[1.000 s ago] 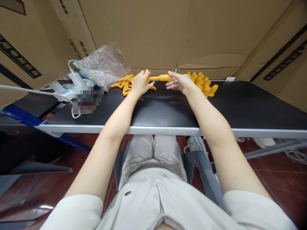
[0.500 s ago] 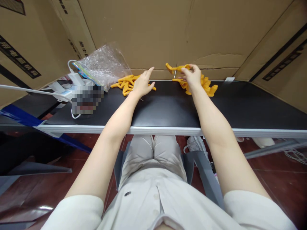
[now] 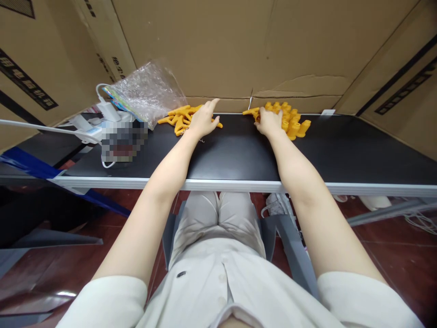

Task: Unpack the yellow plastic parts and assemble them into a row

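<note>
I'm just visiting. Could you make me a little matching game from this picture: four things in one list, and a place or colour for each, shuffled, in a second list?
Things:
1. left hand
2. right hand
3. bag
4. table

Place or colour:
a. black
b. resting on the yellow tubes
c. clear, at the back left
d. open, beside the yellow curved pieces

Pairs: 1-d, 2-b, 3-c, 4-a.
</note>
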`<state>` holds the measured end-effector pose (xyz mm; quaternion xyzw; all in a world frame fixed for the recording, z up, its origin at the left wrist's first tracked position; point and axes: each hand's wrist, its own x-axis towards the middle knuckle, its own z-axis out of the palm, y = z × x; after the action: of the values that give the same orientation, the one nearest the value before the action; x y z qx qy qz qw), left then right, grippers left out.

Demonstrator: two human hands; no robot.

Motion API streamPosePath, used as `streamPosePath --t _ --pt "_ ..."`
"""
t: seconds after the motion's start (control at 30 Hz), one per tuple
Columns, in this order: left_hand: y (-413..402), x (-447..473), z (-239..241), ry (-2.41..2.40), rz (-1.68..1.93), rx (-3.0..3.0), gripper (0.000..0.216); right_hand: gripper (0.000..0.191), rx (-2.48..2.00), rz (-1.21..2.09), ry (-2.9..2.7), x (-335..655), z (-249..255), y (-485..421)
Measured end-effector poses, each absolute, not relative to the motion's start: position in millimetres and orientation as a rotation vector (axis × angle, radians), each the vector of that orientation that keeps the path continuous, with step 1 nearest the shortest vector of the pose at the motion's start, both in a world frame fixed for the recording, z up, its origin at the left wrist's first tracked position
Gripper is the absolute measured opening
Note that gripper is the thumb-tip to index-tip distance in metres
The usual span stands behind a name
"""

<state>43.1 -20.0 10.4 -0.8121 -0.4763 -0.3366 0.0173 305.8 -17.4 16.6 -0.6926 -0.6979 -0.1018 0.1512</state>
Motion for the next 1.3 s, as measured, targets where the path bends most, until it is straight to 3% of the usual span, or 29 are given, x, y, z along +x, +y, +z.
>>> streamPosePath --t 0.87,1.1,1.23,1.3 --pt "-20 45 10 -1.516 -1.027 -2.534 0.063 0.052 -1.964 -0.376 -2.038 297 2 -3" --pt "-23 46 12 -1.521 -0.998 -2.518 0.06 0.046 -2.069 -0.302 -1.884 304 33 -22" --pt "-25 46 15 -1.52 -0.963 -2.52 0.05 0.02 -2.1 -0.178 -1.664 317 52 -28" --pt "-24 46 15 -1.549 -0.904 -2.519 0.042 0.03 -2.014 -0.093 -1.603 326 55 -24"
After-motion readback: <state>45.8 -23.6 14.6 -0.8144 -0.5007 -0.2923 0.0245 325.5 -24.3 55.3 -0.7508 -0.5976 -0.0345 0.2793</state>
